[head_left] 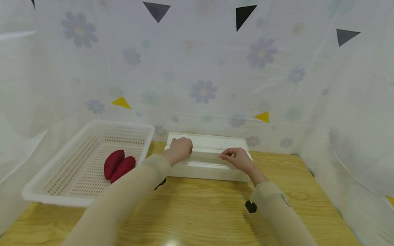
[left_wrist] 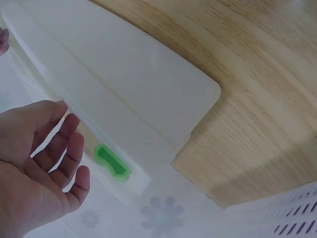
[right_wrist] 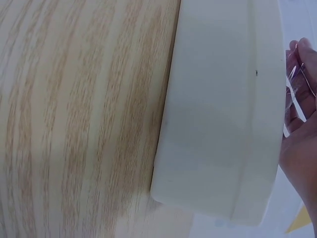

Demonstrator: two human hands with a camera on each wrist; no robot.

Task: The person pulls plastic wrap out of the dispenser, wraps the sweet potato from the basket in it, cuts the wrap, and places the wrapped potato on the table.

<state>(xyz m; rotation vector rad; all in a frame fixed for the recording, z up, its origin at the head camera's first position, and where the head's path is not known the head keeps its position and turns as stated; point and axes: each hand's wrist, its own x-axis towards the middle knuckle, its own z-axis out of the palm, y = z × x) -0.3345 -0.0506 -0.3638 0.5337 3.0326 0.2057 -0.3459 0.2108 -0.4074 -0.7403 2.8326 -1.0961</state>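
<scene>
A long white box [head_left: 208, 172] with its lid [head_left: 209, 141] raised lies across the back of the table. In the left wrist view a green sliding piece [left_wrist: 113, 161] sits near one end of it. My right hand [head_left: 238, 158] is above the box's right part, thumb and fingers pinching thin clear plastic film [right_wrist: 293, 82]. Over the left part is my left hand [head_left: 180, 150], its fingers curled and the thumb and index fingertips close together at the box's edge. I cannot tell whether film is between them.
At the left stands a white plastic basket [head_left: 63, 161] with slatted sides. Two dark red, sweet-potato-like pieces [head_left: 114, 163] lie in it. The wooden table [head_left: 199, 215] runs up to a flower-printed white curtain [head_left: 203, 64] behind the box.
</scene>
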